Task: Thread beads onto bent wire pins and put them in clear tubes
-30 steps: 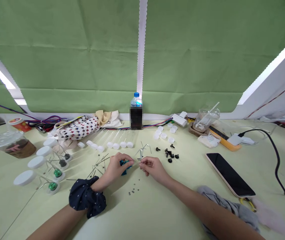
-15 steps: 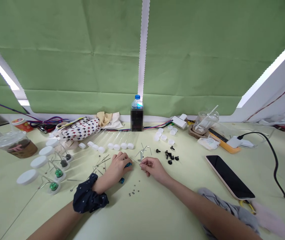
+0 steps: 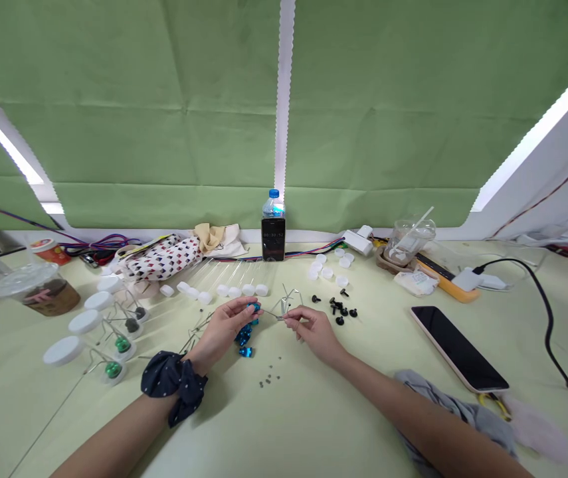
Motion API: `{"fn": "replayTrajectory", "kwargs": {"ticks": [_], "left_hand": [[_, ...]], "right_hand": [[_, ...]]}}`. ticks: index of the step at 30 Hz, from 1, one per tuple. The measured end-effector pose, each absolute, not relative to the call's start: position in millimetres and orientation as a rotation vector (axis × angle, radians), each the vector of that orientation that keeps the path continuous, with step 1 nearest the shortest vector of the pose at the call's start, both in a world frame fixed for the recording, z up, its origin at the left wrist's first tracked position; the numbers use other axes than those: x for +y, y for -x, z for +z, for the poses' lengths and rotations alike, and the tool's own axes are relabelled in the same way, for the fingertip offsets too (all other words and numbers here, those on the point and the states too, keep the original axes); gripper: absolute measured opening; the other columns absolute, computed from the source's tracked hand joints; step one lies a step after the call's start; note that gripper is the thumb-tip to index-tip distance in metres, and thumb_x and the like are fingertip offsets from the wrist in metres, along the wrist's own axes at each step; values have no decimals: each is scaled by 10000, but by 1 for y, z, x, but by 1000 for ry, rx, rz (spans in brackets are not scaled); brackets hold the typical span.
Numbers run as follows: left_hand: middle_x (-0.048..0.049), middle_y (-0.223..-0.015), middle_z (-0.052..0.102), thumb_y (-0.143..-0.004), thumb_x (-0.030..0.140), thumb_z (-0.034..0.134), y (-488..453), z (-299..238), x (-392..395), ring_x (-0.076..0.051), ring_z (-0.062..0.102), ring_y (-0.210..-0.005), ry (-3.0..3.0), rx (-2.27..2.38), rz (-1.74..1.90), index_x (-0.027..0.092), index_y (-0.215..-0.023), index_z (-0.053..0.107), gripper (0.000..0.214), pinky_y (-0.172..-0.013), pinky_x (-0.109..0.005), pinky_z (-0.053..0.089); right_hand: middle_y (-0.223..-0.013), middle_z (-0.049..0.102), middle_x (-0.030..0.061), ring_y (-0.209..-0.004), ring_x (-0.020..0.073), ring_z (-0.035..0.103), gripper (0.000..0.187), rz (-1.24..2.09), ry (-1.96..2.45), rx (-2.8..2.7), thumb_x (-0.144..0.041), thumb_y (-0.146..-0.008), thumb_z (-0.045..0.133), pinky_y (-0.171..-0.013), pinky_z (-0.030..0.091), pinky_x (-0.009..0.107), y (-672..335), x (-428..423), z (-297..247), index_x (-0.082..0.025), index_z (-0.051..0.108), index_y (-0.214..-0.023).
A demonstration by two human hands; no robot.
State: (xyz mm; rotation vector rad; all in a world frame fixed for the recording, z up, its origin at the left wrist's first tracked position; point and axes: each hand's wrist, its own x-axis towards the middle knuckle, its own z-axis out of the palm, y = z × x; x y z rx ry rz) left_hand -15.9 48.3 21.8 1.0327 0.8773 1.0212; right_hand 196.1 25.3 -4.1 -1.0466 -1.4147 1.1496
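Observation:
My left hand (image 3: pixel 224 327), with a dark dotted scrunchie (image 3: pixel 174 386) on the wrist, pinches a small shiny blue bead (image 3: pixel 255 307) at its fingertips. Several more blue beads (image 3: pixel 244 337) lie on the table just under and beside that hand. My right hand (image 3: pixel 311 326) is closed in a pinch on a thin metal wire (image 3: pixel 271 313) that points left toward the blue bead. The two hands meet over the middle of the pale green table (image 3: pixel 284 425).
Bent wires (image 3: pixel 287 300), black pieces (image 3: pixel 339 310), white caps (image 3: pixel 328 267), clear tubes (image 3: pixel 224 277) and tiny grey bits (image 3: pixel 267 380) surround the hands. White-lidded jars (image 3: pixel 89 325) stand left, a phone (image 3: pixel 458 348) and black cable (image 3: pixel 550 318) right, a bottle (image 3: pixel 273 226) behind.
My left hand lifted off the table with one blue bead and brought it to the wire's tip. Other blue beads now lie uncovered below it. My right hand hardly moved.

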Motion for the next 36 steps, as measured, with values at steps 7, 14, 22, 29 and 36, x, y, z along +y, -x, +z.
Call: {"fn": "replayTrajectory", "kwargs": {"ticks": [7,14,22,29,36], "left_hand": [[-61,-913,691,-703,301,708,14,21,47,-180,627,-873,-1028,876,993,154,-961,657,300,-827,-308,457],[-42,-866,680,-699,300,710,14,21,46,-126,587,-758,-1111,921,1005,169,-945,671,282,-743,-250,444],[-50,-893,666,-711,297,698,15,19,45,-122,559,-745,-1175,943,1010,174,-959,669,279,-707,-239,428],[-59,-892,665,-708,301,694,15,21,45,-133,560,-754,-1199,948,1006,166,-951,669,279,-715,-252,432],[-61,-886,670,-706,324,688,14,23,44,-147,569,-753,-1245,970,1002,167,-947,674,289,-700,-261,442]], "right_hand": [[-789,603,37,-593,104,502,169,1101,1027,-1463,-328,-756,621,-451,430,207,-202,27,-6,-183,678,-820],[-751,587,39,-610,114,511,175,1107,1038,-1484,-333,-748,631,-444,419,202,-200,27,-3,-181,693,-808],[-776,619,55,-619,121,532,188,1103,1061,-1514,-340,-743,637,-451,425,206,-203,29,-3,-184,709,-820],[-784,623,51,-627,119,544,196,1129,1034,-1490,-353,-735,643,-451,438,199,-204,30,-3,-185,710,-811],[-791,621,50,-628,118,542,207,1120,1033,-1501,-362,-739,636,-450,443,198,-203,31,-3,-182,707,-814]]}}
